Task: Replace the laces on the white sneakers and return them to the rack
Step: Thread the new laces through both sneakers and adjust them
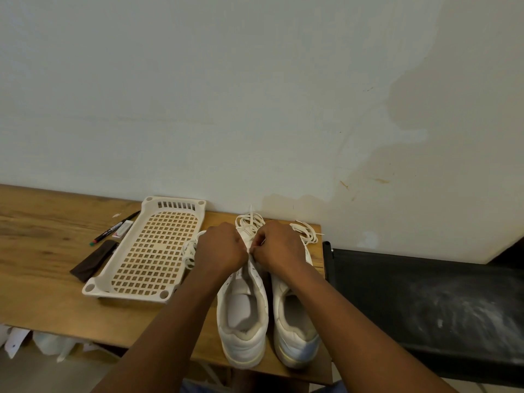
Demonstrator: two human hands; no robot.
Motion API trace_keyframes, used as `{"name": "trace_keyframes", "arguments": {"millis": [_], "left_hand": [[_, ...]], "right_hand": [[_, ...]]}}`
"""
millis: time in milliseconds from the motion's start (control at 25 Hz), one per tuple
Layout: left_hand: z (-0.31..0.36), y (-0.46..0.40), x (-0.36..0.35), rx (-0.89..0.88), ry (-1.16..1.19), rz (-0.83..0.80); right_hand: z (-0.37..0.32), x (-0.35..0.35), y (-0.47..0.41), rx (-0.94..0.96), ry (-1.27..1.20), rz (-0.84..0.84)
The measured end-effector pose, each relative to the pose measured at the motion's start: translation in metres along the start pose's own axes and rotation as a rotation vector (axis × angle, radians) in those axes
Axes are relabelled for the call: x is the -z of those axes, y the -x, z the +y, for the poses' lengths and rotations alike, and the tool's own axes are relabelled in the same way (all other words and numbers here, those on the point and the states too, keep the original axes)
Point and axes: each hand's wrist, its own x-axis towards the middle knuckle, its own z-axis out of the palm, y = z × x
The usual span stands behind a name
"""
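Observation:
Two white sneakers stand side by side on the wooden table, heels toward me: the left sneaker (242, 313) and the right sneaker (295, 321). My left hand (222, 249) and my right hand (279, 246) meet over the left sneaker's eyelet area, both pinched on a white lace (249, 222) that loops out beyond the toe. Another loose lace (307, 234) lies past the right sneaker's toe. A further lace bundle (189, 255) rests on the rack's right edge. The cream perforated plastic rack (153, 251) lies flat to the left of the shoes.
A black marker (114, 229), a small white eraser-like block (122, 228) and a dark folded strap (93, 260) lie left of the rack. The wall stands just behind the table. A black dusty bench (425, 304) adjoins the table's right edge.

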Motion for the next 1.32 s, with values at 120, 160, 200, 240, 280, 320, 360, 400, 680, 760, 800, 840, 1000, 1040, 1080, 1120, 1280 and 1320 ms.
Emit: {"name": "trace_keyframes", "arguments": {"millis": [120, 160, 200, 240, 280, 320, 360, 400, 680, 760, 800, 840, 1000, 1040, 1080, 1120, 1280, 1320], "left_hand": [[0.000, 0.000, 0.009, 0.023, 0.110, -0.028], [-0.001, -0.001, 0.012, 0.025, 0.153, -0.048], [-0.002, -0.001, 0.013, 0.023, 0.179, -0.076], [-0.003, -0.001, 0.015, 0.021, 0.190, -0.105], [-0.005, -0.001, 0.015, 0.022, 0.192, -0.132], [-0.006, -0.001, 0.016, 0.018, 0.194, -0.150], [-0.008, -0.001, 0.017, 0.017, 0.196, -0.169], [-0.009, 0.000, 0.018, 0.015, 0.200, -0.183], [-0.009, -0.001, 0.019, -0.055, 0.204, -0.296], [-0.007, -0.001, 0.020, -0.067, 0.126, -0.317], [-0.006, 0.000, 0.022, -0.062, 0.090, -0.306], [-0.005, 0.000, 0.023, -0.049, 0.060, -0.289], [-0.009, 0.002, 0.030, 0.039, -0.051, -0.093], [-0.011, 0.001, 0.032, 0.068, -0.070, -0.036], [-0.013, 0.001, 0.035, 0.096, -0.075, 0.004], [-0.013, -0.001, 0.036, 0.118, -0.077, 0.025], [-0.009, 0.001, 0.034, -0.057, 0.103, -0.071], [-0.006, 0.003, 0.033, -0.123, 0.205, -0.153]], "right_hand": [[0.001, -0.002, 0.002, -0.011, -0.017, 0.001], [0.001, -0.003, 0.003, 0.001, -0.009, -0.001], [0.000, -0.003, 0.004, 0.014, 0.004, -0.003], [0.000, -0.003, 0.004, 0.024, 0.015, 0.000], [-0.001, -0.002, 0.004, 0.022, 0.016, 0.013], [-0.001, 0.000, 0.002, 0.015, 0.000, 0.039], [-0.003, 0.003, 0.001, -0.006, -0.049, 0.077], [-0.004, 0.008, -0.001, -0.044, -0.170, 0.127], [-0.013, 0.041, -0.007, -0.329, -1.411, 0.073], [-0.011, 0.036, -0.005, -0.158, -0.924, 0.088], [-0.010, 0.033, -0.002, -0.068, -0.714, 0.065], [-0.010, 0.030, 0.000, 0.008, -0.561, 0.019], [-0.012, 0.025, 0.004, 0.138, -0.094, -0.133], [-0.011, 0.023, 0.003, 0.145, -0.006, -0.150], [-0.010, 0.021, 0.003, 0.152, 0.047, -0.160], [-0.010, 0.018, 0.004, 0.164, 0.083, -0.167], [-0.009, 0.012, 0.006, 0.222, 0.239, -0.174], [-0.008, 0.012, 0.005, 0.226, 0.255, -0.169]]}}
